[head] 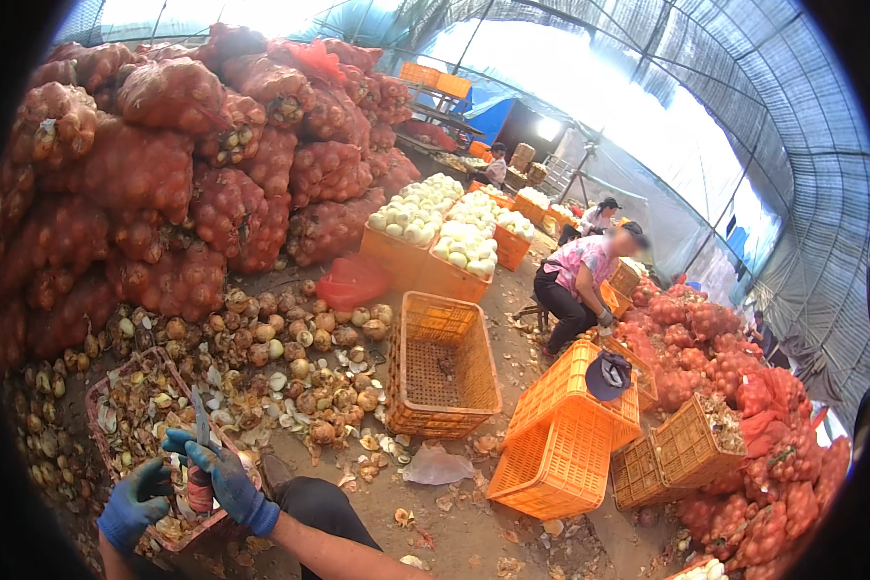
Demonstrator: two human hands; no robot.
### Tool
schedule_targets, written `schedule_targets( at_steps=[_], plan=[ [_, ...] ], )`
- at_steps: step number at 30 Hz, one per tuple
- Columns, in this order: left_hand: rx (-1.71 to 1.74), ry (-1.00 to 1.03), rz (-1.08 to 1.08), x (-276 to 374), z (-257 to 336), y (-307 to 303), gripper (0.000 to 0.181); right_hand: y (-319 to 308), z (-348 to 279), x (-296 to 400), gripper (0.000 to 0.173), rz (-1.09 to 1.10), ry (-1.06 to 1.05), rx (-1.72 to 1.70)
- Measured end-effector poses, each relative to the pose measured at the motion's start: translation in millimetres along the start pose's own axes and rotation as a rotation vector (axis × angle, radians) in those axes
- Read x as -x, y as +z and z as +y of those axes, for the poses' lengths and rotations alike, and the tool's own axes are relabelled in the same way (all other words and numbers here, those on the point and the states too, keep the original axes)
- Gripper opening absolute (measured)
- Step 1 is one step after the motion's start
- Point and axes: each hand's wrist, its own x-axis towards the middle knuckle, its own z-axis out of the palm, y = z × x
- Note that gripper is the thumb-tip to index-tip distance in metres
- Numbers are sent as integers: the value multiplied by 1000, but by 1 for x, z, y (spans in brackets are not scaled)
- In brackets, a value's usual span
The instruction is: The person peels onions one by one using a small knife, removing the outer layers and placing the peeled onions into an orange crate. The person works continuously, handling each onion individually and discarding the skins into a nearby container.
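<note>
My right hand [233, 484], in a blue work glove, holds a knife near where the blade meets the handle. The knife blade [201, 413] points up, and its red-wrapped handle [200, 491] hangs toward my other hand. Just left of the handle, my left hand [132, 507], gloved the same way, has its fingers apart with nothing visible in them. Both hands are above a pinkish crate [170, 362] filled with onion skins and trimmings. Beyond it, loose unpeeled onions [301, 368] and scraps lie on the ground.
An orange crate [446, 424] stands ahead; more orange crates [551, 464] lie stacked at right, topped by a dark cap [609, 375]. Filled mesh sacks [138, 159] rise at left. Crates of peeled onions [420, 261] stand farther back. A person [576, 283] bends over nearby.
</note>
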Motion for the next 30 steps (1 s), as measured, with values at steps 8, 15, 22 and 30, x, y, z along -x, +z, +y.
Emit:
schedule_targets(
  at_steps=[8,15,22,30],
  plan=[
    [173,-39,-327,-21,-73,94,67,-41,12,59,46,59,200,520],
    [378,-124,-237,-43,-136,86,49,-46,-2,79,55,117,296,558],
    [550,-109,-42,-57,-177,55,33,-51,-22,83,55,117,177,784],
    [618,-76,10,-65,-203,24,21,-47,-27,94,52,118,183,800]
  ],
)
